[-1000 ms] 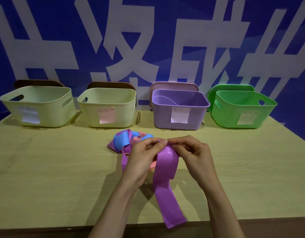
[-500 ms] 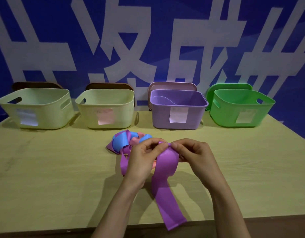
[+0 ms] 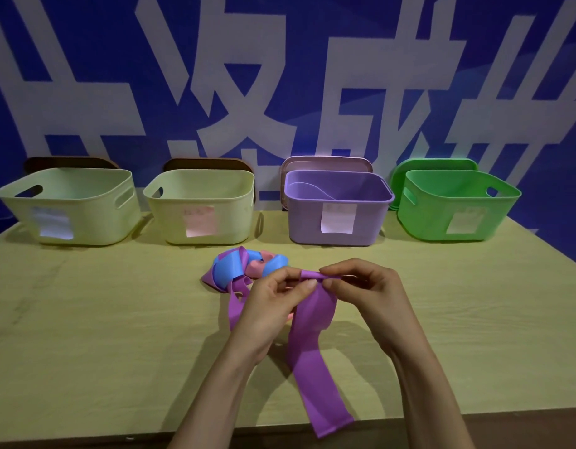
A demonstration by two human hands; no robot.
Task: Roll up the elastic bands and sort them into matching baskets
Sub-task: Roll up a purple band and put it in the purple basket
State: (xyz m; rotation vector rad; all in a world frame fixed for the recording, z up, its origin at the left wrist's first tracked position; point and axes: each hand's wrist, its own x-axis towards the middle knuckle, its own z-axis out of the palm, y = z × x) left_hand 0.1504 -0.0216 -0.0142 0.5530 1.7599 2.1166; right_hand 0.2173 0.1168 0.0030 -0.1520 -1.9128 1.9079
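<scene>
Left hand (image 3: 267, 307): fingers curled, thumb and fingertips pinching the rolled top end of the flat purple elastic band (image 3: 312, 348) from its 9 o'clock side.
Right hand (image 3: 369, 296): thumb and fingertips pinching the same small roll from its 3 o'clock side; the two hands nearly meet.
Purple elastic band: held above the middle of the pale wooden tabletop (image 3: 102, 335); a tight roll sits at its top, and the loose length hangs toward 6 o'clock, its free end lying over the near edge.
Pile of blue, pink and purple bands (image 3: 244, 270): tangled on the tabletop at 11 o'clock of the hands, just beside the left hand.
Baskets: four plastic ones in a row along the far edge, each with a paper label on its front. From 10 to 2 o'clock stand the pale green basket (image 3: 95, 215), the cream basket (image 3: 170, 218), the lilac basket (image 3: 306, 225) and the bright green basket (image 3: 426, 222).
Backdrop: blue wall (image 3: 85, 43) with large white characters.
</scene>
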